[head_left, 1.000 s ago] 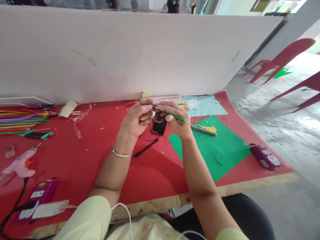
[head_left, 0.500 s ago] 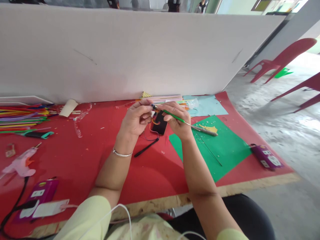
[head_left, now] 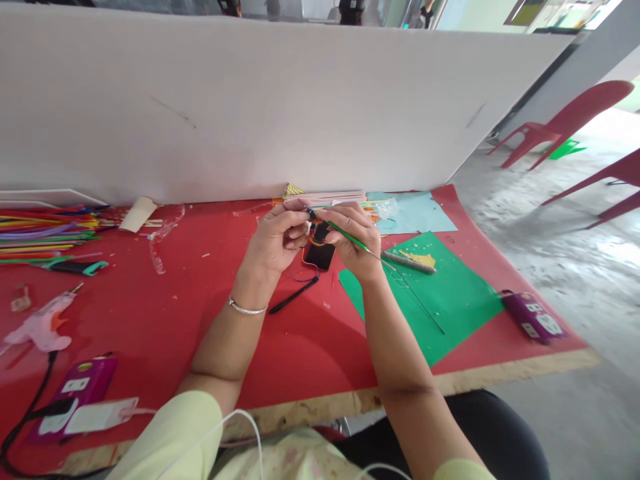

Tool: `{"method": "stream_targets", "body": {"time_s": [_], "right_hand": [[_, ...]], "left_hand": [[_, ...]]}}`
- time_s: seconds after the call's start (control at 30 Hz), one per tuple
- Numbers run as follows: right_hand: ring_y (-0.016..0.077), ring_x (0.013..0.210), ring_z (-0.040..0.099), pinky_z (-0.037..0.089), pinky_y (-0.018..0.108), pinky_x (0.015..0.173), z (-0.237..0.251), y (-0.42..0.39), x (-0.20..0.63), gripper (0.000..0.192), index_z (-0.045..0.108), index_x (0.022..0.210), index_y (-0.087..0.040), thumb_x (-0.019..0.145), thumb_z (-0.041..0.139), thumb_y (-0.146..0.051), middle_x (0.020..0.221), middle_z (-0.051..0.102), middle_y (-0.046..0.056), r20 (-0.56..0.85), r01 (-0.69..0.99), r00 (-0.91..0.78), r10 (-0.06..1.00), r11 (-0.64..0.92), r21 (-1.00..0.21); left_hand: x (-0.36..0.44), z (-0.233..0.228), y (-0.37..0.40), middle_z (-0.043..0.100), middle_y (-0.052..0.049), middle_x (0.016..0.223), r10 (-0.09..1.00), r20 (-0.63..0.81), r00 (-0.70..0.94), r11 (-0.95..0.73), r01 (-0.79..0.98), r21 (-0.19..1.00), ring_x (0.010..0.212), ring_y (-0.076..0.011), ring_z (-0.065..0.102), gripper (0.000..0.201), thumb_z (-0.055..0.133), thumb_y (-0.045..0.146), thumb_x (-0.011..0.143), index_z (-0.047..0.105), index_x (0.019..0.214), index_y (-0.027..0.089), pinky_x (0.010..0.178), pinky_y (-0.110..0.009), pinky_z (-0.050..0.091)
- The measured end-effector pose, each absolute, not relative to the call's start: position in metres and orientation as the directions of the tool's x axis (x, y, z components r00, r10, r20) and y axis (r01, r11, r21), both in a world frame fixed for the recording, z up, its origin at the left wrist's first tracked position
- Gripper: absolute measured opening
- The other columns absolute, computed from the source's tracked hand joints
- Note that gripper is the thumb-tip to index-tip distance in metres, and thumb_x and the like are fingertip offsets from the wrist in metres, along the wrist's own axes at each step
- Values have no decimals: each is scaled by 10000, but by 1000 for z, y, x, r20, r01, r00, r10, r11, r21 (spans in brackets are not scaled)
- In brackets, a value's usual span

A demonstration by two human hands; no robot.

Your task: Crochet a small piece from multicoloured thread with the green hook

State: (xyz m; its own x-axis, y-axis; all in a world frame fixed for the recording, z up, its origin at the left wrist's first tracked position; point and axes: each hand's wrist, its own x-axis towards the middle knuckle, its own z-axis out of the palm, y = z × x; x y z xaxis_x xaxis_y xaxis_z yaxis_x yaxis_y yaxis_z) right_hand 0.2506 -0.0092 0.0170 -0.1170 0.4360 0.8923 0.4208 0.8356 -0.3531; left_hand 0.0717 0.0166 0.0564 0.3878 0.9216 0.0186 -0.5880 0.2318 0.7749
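In my right hand (head_left: 354,240) is a thin crochet hook (head_left: 356,241) with a green grip, its metal shaft slanting down to the right. The hook's tip meets a small dark piece of yarn work (head_left: 312,214), which my left hand (head_left: 279,239) pinches between thumb and fingers. Some orange strand shows just below the piece, partly hidden by the hands. Under both hands a dark phone (head_left: 320,255) lies on the red table covering (head_left: 200,340). A black wrist strap (head_left: 294,297) lies in front of it.
A green sheet (head_left: 450,313) with scraps and a grey stick (head_left: 410,262) lies right. Colourful pipe cleaners (head_left: 45,233), a pink glue gun (head_left: 45,323) and a purple box (head_left: 83,387) sit left. Another purple box (head_left: 533,317) is at the right edge; a white board (head_left: 280,107) stands behind.
Both hands stay together, shifted very slightly. The crochet hook's shaft has swung a little and now points more steeply down to the right, away from the grey stick.
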Motion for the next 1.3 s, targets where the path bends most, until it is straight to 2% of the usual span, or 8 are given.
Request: {"method": "stream_targets", "body": {"time_s": [0.13,0.23,0.37,0.47,0.73,1.07,1.2,1.3], "right_hand": [[237,1090,730,576,438,970,18,-10,251,361,755,1354,-408,1037,629,-522,1155,821,21,904,377,-73,422,851,-366],[215,968,706,564,412,882,19,-10,250,312,801,1259,-368,1056,606,-505,1008,795,25,890,370,-41,455,834,-409],[199,882,679,555,406,835,19,-12,240,234,796,1223,-322,1046,653,-376,956,783,30,889,417,9,457,806,-419],[185,885,696,563,391,840,16,-13,229,194,789,1179,-298,1047,648,-321,970,795,33,906,397,41,422,825,-402],[186,887,749,614,379,856,10,-16,220,197,795,1064,-256,1009,709,-424,976,829,45,854,342,151,497,785,-517],[195,810,808,661,337,754,0,-6,223,360,867,919,-273,955,721,-600,855,849,24,698,120,386,603,718,-686],[191,768,808,666,322,709,-1,-5,221,399,870,922,-267,935,725,-638,826,842,24,666,68,371,647,696,-715],[199,788,809,683,348,755,1,-6,219,421,867,953,-259,926,726,-655,864,849,37,659,77,344,669,680,-730]], "left_hand": [[74,58,12,474,84,566,941,41,335,169,-573,802,450,-17,335,258,797,81,627,784,866,177,398,-150,206],[79,57,8,499,77,569,952,53,301,123,-536,835,443,-17,328,296,801,95,623,813,911,167,402,-165,194],[87,55,6,596,55,641,987,118,109,-43,-524,851,466,-17,377,316,826,112,603,828,913,169,429,-178,280],[90,53,6,583,64,638,988,154,22,-119,-531,839,471,-16,385,292,822,105,603,816,888,164,455,-181,320],[89,52,6,513,81,562,988,142,65,-80,-571,817,471,-24,384,270,807,96,627,803,891,154,469,-168,328],[92,48,7,566,81,606,985,172,24,-136,-507,851,461,-20,357,417,808,105,631,840,1039,185,447,-181,277],[94,48,6,552,87,607,983,183,25,-145,-502,852,466,-17,370,390,810,94,630,845,1008,183,452,-180,297],[97,49,4,592,81,646,982,187,-14,-170,-484,858,486,-20,414,372,818,93,630,840,988,192,464,-179,330]]}}
